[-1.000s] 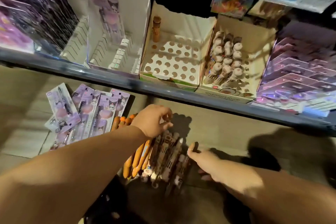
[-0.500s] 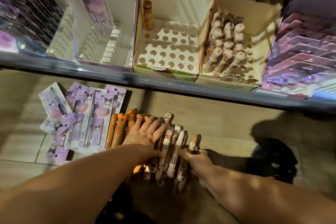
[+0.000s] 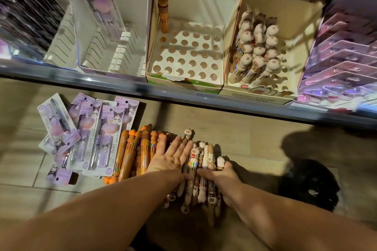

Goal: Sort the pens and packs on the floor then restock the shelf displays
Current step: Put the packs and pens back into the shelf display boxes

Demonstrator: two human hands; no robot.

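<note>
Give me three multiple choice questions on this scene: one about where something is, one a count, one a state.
1. Where do the loose purple packs lie?
A. On the floor, left of the orange pens.
B. Hanging from hooks.
C. On a forearm.

2. How many pens stand in the holed box?
A. None.
B. One.
C. Five.

3. How is the left hand?
A. Clenched in the air.
B. Pinching a pack.
C. Flat, fingers straight, on the pen pile.

Answers:
1 A, the packs border the orange pens' left side.
2 B, a single brown pen stands at its back left corner.
3 C, its fingers lie straight over the pile.
</note>
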